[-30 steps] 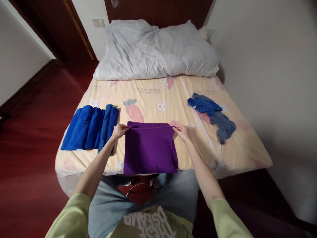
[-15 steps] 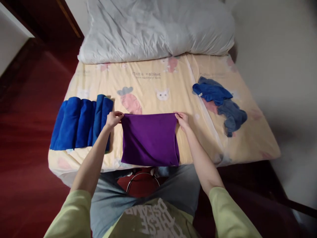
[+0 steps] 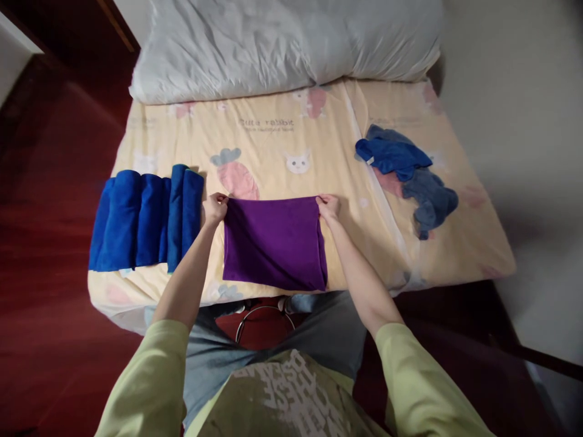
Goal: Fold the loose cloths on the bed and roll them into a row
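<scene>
Head view: both hands [image 3: 215, 208] [image 3: 328, 207] pinch the purple cloth [image 3: 273, 241] by its far corners.

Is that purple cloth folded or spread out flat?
Folded: the purple cloth shows more than one layer along its right edge.

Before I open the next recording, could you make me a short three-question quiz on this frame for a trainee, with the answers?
1. True or false: the left hand and right hand each hold a far corner of the purple cloth.
2. From the person's viewpoint, where are the neat blue cloths?
A) left of the purple cloth
B) right of it
C) on top of it
3. What does the crumpled pile lie on?

Key: 1. True. 2. A. 3. The bed.
</scene>
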A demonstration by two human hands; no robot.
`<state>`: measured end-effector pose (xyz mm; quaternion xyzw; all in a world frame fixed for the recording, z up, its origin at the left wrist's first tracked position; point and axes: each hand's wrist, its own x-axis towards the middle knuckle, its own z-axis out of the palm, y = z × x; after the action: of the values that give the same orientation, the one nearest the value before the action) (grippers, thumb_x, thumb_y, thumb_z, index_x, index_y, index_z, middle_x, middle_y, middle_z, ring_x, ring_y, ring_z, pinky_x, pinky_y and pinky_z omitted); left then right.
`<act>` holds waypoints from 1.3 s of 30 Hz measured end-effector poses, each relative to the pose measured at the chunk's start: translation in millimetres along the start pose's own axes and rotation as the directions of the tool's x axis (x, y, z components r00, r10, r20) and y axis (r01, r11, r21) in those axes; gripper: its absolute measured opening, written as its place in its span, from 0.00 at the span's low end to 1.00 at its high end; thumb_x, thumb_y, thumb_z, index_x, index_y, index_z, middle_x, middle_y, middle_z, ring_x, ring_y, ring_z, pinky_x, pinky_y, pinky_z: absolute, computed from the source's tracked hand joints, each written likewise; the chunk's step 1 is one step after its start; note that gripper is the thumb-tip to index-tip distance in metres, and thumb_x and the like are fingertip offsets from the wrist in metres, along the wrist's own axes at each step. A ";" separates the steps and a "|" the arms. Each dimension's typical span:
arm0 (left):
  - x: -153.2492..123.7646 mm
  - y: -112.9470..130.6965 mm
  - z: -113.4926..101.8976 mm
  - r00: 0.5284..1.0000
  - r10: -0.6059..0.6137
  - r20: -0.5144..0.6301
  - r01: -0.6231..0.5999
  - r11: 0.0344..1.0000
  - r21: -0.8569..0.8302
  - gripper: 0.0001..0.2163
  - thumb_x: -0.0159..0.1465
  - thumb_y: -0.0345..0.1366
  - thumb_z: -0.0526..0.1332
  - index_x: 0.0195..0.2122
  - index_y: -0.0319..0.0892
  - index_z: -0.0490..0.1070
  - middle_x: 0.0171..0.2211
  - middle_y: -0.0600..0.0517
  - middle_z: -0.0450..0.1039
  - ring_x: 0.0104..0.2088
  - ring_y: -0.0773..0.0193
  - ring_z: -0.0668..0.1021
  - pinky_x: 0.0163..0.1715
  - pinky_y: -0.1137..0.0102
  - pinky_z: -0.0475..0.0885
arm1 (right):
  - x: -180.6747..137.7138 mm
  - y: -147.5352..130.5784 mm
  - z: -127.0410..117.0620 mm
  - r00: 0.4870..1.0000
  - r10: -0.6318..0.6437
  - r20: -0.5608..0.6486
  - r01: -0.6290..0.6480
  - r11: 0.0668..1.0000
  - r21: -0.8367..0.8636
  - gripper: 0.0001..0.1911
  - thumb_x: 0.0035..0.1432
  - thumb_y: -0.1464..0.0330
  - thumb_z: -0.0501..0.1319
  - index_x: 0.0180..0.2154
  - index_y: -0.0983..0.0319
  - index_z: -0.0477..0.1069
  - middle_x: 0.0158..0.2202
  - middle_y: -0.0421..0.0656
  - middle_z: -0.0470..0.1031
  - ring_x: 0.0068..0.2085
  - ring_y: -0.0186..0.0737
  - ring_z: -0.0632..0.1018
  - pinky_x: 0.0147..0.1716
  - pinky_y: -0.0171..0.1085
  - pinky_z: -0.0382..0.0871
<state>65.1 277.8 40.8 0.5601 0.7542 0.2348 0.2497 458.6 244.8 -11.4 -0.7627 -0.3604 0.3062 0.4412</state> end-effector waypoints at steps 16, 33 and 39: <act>-249.0 -88.2 -41.4 0.985 -0.051 0.167 0.068 0.993 -0.098 0.20 0.58 0.47 0.67 0.48 0.43 0.74 0.35 0.48 0.80 0.36 0.55 0.82 0.40 0.64 0.78 | -231.3 77.9 -128.6 0.894 0.095 0.437 -0.091 0.995 -0.030 0.24 0.41 0.49 0.74 0.33 0.59 0.79 0.31 0.48 0.83 0.30 0.48 0.81 0.31 0.44 0.76; -259.6 -109.8 -63.5 0.914 -0.035 0.404 0.029 0.999 0.021 0.09 0.55 0.44 0.64 0.26 0.44 0.74 0.24 0.50 0.78 0.31 0.54 0.82 0.33 0.66 0.75 | -244.4 72.4 -142.7 0.912 0.055 0.407 -0.064 0.998 0.009 0.25 0.39 0.49 0.75 0.33 0.59 0.76 0.27 0.44 0.80 0.23 0.40 0.76 0.21 0.38 0.69; -256.4 -99.0 -62.7 0.927 -0.033 0.374 -0.046 0.979 0.199 0.10 0.52 0.33 0.68 0.36 0.44 0.76 0.31 0.48 0.81 0.38 0.51 0.84 0.39 0.64 0.77 | -232.1 83.2 -149.8 0.899 0.123 0.421 -0.012 0.966 -0.257 0.15 0.39 0.62 0.76 0.27 0.59 0.75 0.24 0.43 0.79 0.28 0.46 0.80 0.32 0.41 0.74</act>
<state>16.5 0.5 55.1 0.6198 0.7107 0.0455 0.3296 471.1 -42.5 12.2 -0.7367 -0.4580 0.4357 0.2403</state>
